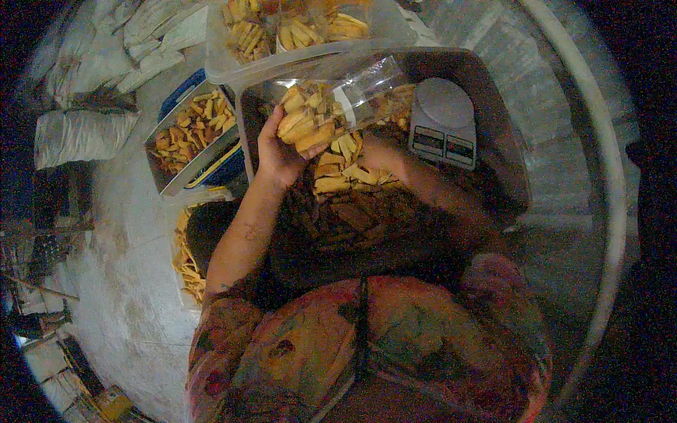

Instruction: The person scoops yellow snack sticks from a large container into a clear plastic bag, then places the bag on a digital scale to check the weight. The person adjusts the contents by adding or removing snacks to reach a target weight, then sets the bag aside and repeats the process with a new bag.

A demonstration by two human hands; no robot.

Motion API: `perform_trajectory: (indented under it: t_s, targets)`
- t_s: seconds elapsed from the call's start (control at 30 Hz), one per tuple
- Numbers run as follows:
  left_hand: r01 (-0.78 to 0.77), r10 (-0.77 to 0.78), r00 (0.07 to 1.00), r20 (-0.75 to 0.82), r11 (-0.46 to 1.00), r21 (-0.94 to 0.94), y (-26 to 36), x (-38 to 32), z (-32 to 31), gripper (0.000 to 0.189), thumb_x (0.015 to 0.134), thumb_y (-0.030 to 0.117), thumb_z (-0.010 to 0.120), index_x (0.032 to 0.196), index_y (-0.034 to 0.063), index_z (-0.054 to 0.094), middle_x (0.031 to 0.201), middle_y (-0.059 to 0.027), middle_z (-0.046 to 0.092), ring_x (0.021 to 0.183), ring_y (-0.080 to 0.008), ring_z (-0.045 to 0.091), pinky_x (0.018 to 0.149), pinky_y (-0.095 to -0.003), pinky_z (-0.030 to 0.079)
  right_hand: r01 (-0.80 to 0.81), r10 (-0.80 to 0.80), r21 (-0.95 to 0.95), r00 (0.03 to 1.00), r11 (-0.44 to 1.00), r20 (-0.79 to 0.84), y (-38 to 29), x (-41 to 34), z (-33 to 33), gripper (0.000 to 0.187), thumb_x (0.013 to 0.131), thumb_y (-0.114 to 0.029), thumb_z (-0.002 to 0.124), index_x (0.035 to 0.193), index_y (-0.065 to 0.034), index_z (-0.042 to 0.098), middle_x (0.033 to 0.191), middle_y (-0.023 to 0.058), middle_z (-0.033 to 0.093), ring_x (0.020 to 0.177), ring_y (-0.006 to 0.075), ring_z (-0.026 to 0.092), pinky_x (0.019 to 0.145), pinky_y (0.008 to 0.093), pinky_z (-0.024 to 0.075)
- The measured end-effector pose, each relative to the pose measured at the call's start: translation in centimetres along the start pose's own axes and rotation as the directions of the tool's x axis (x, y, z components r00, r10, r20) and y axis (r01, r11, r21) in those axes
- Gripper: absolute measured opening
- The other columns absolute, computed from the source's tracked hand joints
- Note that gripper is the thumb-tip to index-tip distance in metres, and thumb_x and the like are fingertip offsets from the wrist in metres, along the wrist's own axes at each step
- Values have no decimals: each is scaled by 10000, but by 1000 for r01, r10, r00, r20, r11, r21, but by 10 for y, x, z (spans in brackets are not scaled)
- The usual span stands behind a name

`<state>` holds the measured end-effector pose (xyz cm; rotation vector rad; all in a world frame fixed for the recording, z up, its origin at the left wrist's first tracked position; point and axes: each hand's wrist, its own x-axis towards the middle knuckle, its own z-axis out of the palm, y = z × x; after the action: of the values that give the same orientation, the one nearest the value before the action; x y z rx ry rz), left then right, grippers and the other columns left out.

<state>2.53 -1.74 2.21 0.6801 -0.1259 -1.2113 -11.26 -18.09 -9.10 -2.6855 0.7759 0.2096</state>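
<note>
My left hand holds a clear plastic bag partly filled with yellow-brown dried slices, tilted over a large bin. Just right of it, my right hand reaches into loose slices in the bin; its fingers are blurred and partly hidden among them, so its grip cannot be made out. A digital kitchen scale with a round plate stands to the right of my right hand, inside the bin's outline. More slices lie in shadow close to my body.
A translucent plastic tub holding filled packs stands beyond the bin. To the left are an open box of brown pieces, a blue crate and a container of yellow strips. White sacks lie at the upper left; a pale curved rail runs along the right.
</note>
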Motion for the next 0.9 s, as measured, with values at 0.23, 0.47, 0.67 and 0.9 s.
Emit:
perform_trajectory:
  t_s: [0.23,0.47,0.67,0.9]
  targets:
    - [-15,14,1000,15,1000,9,2,-4,5,572,847,517,417,1263,125,415,1229,-107,497,1107,-305,499,874,-448,448,381,-396,111,896,918,202,-74,-59,-55,441,735,-234,639,1130,-72,528,1020,182,599,946,351,573,846,423,440]
    - [-5,5,1000,-28,1000,3,4,-1,2,577,847,510,424,1270,119,407,1236,-113,489,1105,-320,496,859,-446,455,-61,6,145,936,987,352,-27,-11,-53,353,787,-212,590,1095,-43,558,926,163,614,823,298,596,679,399,470]
    - [17,-16,1000,24,1000,-15,3,3,0,552,848,487,438,1258,118,413,1223,-111,497,1090,-326,505,888,-455,433,101,-100,-55,995,993,22,36,24,5,344,784,-211,599,1082,-42,574,881,137,609,755,255,576,624,372,455]
    - [-16,16,1000,-7,1000,8,2,-6,14,535,850,463,442,1257,117,410,1212,-107,506,1089,-306,510,895,-442,434,176,-178,55,983,983,50,35,11,-23,334,780,-209,610,1068,-41,592,830,105,602,675,205,552,561,340,438]
